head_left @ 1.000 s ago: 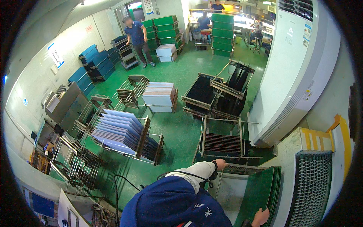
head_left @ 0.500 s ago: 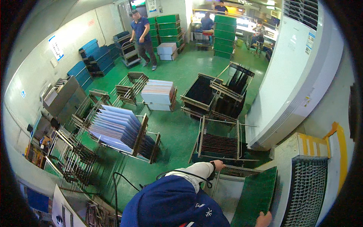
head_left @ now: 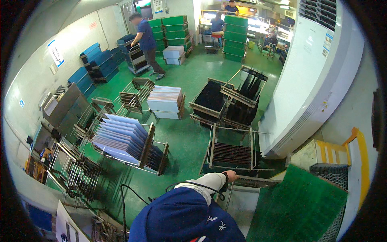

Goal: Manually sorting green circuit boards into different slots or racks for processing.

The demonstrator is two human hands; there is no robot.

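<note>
My left hand (head_left: 231, 176), below a white sleeve and dark wristband, is closed around the corner of a metal rack's frame (head_left: 258, 181). White or pale panels (head_left: 241, 201) stand beneath it in that rack. A large green panel (head_left: 300, 201), which looks like a circuit board, is tilted up at the lower right. It covers much of a bed of small rollers (head_left: 332, 172). My right hand is out of sight, so its hold on the panel does not show. A black cable (head_left: 197, 184) runs along my left arm.
A rack of pale panels (head_left: 121, 135) stands on the green floor at left; dark racks (head_left: 231, 151) stand ahead. A tall white cabinet (head_left: 306, 80) rises at right. Farther back, a person (head_left: 145, 40) leans over a cart (head_left: 138, 60). Other people sit at lit benches.
The green panel has swung up and right from the rack and now lies over the rollers. My right hand has left view. My left hand stays put. The person behind has turned to the cart.
</note>
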